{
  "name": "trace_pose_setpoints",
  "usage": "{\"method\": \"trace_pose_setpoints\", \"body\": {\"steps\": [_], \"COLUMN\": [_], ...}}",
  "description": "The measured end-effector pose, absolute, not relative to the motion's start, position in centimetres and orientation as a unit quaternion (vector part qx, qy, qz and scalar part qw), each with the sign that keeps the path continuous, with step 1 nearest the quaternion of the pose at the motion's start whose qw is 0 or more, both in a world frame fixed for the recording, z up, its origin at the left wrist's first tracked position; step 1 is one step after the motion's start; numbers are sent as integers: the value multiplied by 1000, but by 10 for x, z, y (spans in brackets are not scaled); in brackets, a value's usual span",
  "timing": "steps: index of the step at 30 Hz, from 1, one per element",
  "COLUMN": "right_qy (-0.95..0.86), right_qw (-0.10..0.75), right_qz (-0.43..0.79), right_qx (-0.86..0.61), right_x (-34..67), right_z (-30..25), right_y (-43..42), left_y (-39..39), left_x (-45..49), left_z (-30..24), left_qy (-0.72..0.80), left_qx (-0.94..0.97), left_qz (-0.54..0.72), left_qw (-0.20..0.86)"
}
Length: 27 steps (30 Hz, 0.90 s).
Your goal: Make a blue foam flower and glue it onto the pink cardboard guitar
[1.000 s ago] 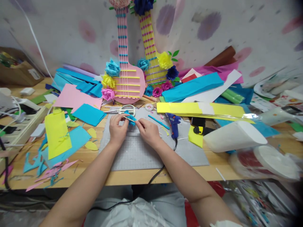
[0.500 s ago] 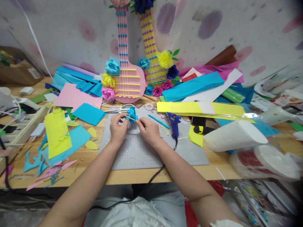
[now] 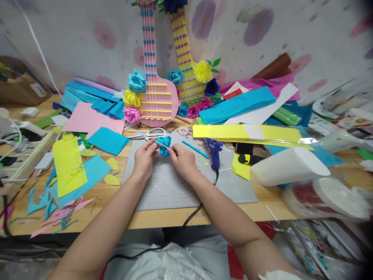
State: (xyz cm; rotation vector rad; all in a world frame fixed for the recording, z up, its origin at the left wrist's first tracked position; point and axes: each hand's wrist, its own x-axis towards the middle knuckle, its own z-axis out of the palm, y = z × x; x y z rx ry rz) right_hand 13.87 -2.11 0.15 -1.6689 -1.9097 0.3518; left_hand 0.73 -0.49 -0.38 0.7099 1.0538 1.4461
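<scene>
Over the cutting mat (image 3: pixel 163 186), my two hands meet at a crumpled blue crepe-paper flower (image 3: pixel 165 151). My left hand (image 3: pixel 143 160) closes its fingers on the flower's left side. A thin wooden stick (image 3: pixel 162 144) crosses the front of the blue paper, and my right hand (image 3: pixel 184 160) pinches its right end between thumb and fingers. Just behind the flower lie scissors (image 3: pixel 148 135) with pale handles. Right of my right hand are a blue paper tube (image 3: pixel 194 149) and a blue glue gun (image 3: pixel 215 153).
Two paper guitars, one pink (image 3: pixel 161 99) and one yellow (image 3: pixel 183 50), lean on the back wall with paper flowers. Yellow crepe paper (image 3: pixel 221 133) lies behind the glue gun. A white roll (image 3: pixel 288 167) is at right, a power strip (image 3: pixel 32 155) and paper scraps at left.
The flower has turned between my hands and shows a broader blue face. The stick still crosses it, and my left fingers have shifted slightly. The view has moved a little.
</scene>
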Motion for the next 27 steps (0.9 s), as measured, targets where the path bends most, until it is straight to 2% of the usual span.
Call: {"method": "trace_pose_setpoints", "body": {"steps": [5,14,27], "right_qy": [-715,-735,-750], "right_qw": [290,273,188], "right_qz": [130,138,151], "right_qx": [-623,-605,-615], "right_x": [141,131,120], "right_z": [5,10,14], "right_y": [-23,-25,-24], "left_y": [-5,-5,-7], "left_x": [5,7,9], "left_z": [-1,-3,2], "left_qy": [443,455,441], "left_qx": [265,258,242], "left_qz": [611,616,629], "left_qw": [600,589,592]}}
